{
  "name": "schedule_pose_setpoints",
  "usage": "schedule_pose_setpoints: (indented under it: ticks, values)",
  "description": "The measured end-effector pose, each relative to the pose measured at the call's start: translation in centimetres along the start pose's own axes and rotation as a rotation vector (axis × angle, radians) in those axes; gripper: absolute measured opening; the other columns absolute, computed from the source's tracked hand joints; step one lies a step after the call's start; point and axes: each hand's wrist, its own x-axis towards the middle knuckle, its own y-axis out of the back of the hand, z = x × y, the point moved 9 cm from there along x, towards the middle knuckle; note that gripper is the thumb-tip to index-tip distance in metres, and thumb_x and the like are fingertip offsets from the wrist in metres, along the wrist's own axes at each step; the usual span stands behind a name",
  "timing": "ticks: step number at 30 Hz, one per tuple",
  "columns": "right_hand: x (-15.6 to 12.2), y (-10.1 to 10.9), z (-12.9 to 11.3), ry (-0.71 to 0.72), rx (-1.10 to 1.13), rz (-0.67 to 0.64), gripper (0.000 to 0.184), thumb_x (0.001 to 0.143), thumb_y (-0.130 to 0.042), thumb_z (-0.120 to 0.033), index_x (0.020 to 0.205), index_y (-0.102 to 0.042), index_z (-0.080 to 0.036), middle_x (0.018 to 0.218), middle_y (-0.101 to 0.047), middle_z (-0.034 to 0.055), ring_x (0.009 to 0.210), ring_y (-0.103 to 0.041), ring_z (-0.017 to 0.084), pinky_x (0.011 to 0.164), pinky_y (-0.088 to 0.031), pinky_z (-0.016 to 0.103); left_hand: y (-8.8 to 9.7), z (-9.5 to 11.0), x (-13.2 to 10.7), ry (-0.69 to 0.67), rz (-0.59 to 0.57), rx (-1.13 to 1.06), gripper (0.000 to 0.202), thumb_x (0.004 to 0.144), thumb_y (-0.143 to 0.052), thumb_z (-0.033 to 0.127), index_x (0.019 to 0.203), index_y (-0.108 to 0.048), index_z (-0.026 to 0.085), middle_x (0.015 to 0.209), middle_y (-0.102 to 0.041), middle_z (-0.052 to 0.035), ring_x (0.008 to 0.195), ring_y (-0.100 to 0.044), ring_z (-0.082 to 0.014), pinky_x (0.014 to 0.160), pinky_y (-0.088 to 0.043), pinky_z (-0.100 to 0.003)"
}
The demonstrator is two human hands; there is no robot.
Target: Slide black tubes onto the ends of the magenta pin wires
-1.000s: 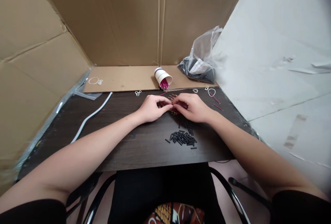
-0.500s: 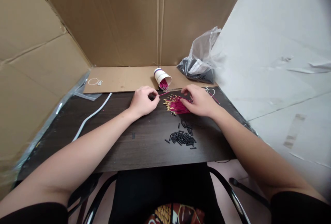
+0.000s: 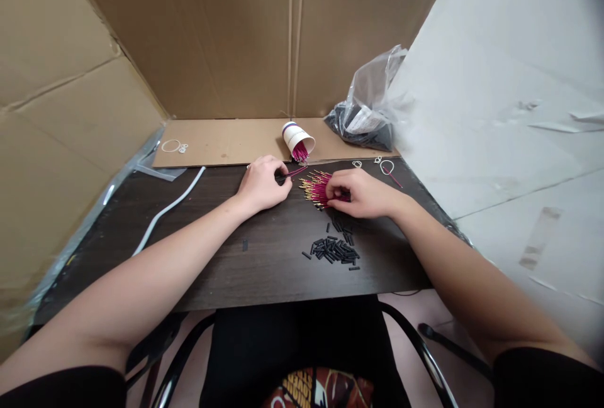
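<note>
My left hand (image 3: pixel 265 184) is closed in a pinch on a thin magenta wire (image 3: pixel 296 171), which sticks out to the right from the fingertips. My right hand (image 3: pixel 361 193) rests at the right end of a pile of magenta wires (image 3: pixel 317 189) with gold tips. Its thumb and fingers are curled together over the wires, and exactly how many they grip is hidden. Behind the hands a white paper cup (image 3: pixel 295 136) lies on its side, with more magenta wires in its mouth. Short black tubes (image 3: pixel 333 249) lie heaped in front of the pile.
A clear plastic bag (image 3: pixel 365 115) of dark pieces sits at the back right on a cardboard strip (image 3: pixel 221 144). White rings (image 3: pixel 387 167) and a single wire lie right of my right hand. A pale tube (image 3: pixel 167 210) runs along the left. Cardboard walls surround the dark table (image 3: pixel 221 282).
My right hand has lowered slightly left onto the wire pile, and its fingers have closed there. My left hand has stayed in place with its wire. A white ring now shows behind my right hand.
</note>
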Motion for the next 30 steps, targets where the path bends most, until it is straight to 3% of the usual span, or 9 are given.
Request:
schedule_pose_setpoints:
  ticks: [5, 11, 17, 23, 27, 30]
  values:
    - [0.2, -0.4, -0.1, -0.006, 0.048, -0.048, 0.010, 0.096, -0.067, -0.012, 0.088, -0.069, -0.018, 0.091, -0.072, 0.0044, 0.078, -0.059, 0.016, 0.074, -0.043, 0.032, 0.0, 0.8, -0.2, -0.035, -0.017, 0.035, 0.007, 0.088, -0.074, 0.022, 0.093, -0.075, 0.017, 0.101, -0.075, -0.0097, 0.097, -0.067, -0.0264, 0.095, -0.055, -0.043]
    - [0.4, -1.0, 0.1, -0.041, -0.044, -0.057, 0.015, 0.101, -0.063, -0.013, 0.087, -0.063, -0.018, 0.090, -0.068, 0.0064, 0.081, -0.056, 0.018, 0.079, -0.041, 0.035, -0.3, -0.2, 0.0, 0.016, -0.017, 0.068, 0.015, 0.097, -0.075, 0.030, 0.103, -0.080, 0.018, 0.110, -0.076, -0.0114, 0.108, -0.067, -0.0293, 0.104, -0.054, -0.047]
    - [0.3, -1.5, 0.2, -0.050, -0.092, -0.076, 0.015, 0.103, -0.056, -0.011, 0.090, -0.058, -0.018, 0.096, -0.066, 0.0090, 0.087, -0.056, 0.021, 0.083, -0.044, 0.037, -0.3, -0.9, 0.3, 0.006, -0.008, 0.087, 0.014, 0.098, -0.070, 0.025, 0.094, -0.081, 0.018, 0.105, -0.076, -0.0117, 0.102, -0.067, -0.0283, 0.101, -0.054, -0.047]
    - [0.1, 0.1, 0.7, -0.056, -0.111, 0.050, 0.013, 0.105, -0.053, -0.013, 0.095, -0.054, -0.020, 0.098, -0.065, 0.0088, 0.093, -0.058, 0.023, 0.087, -0.046, 0.039, 0.1, -1.1, 0.5, -0.035, 0.038, 0.111, 0.013, 0.097, -0.071, 0.024, 0.092, -0.080, 0.017, 0.104, -0.076, -0.0120, 0.102, -0.065, -0.0292, 0.101, -0.055, -0.049]
    - [-0.2, 1.8, 1.4, -0.077, -0.095, 0.201, 0.007, 0.106, -0.054, -0.017, 0.101, -0.058, -0.021, 0.098, -0.069, 0.0080, 0.087, -0.061, 0.022, 0.081, -0.047, 0.038, 1.2, 1.8, -0.3, -0.181, 0.146, -0.003, 0.011, 0.097, -0.072, 0.022, 0.101, -0.077, 0.014, 0.106, -0.075, -0.0124, 0.103, -0.064, -0.0282, 0.100, -0.055, -0.048]
    - [-0.3, 2.9, 1.8, -0.074, -0.094, 0.305, 0.012, 0.106, -0.055, -0.019, 0.112, -0.066, -0.019, 0.102, -0.074, 0.0093, 0.089, -0.065, 0.023, 0.083, -0.050, 0.040, 1.1, 5.5, -1.7, -0.343, 0.081, -0.195, 0.008, 0.099, -0.070, 0.021, 0.100, -0.075, 0.015, 0.101, -0.072, -0.0095, 0.098, -0.066, -0.0240, 0.095, -0.057, -0.042]
